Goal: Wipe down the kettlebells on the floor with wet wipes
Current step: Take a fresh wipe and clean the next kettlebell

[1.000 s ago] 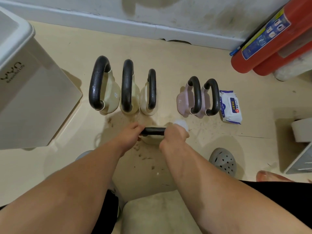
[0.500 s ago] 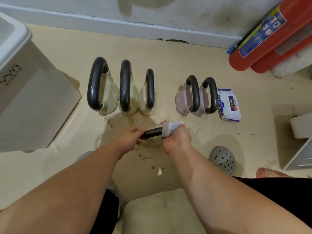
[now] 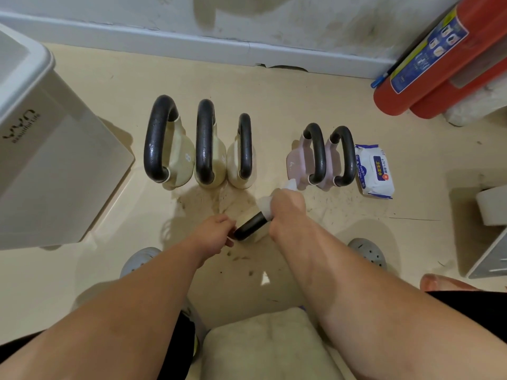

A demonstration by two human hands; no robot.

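**Both hands on the near kettlebell's handle**

We grip the black handle (image 3: 250,225) between our hands: left hand (image 3: 212,237) closed on its near end, right hand (image 3: 286,209) clamping a white wet wipe (image 3: 265,204) around its far end, before the kettlebell row (image 3: 201,144).

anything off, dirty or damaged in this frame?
Yes. Dark specks and smudges litter the floor around the kettlebell handle that the right hand wipes. The baseboard is chipped at its bottom edge, and the wall above is stained.
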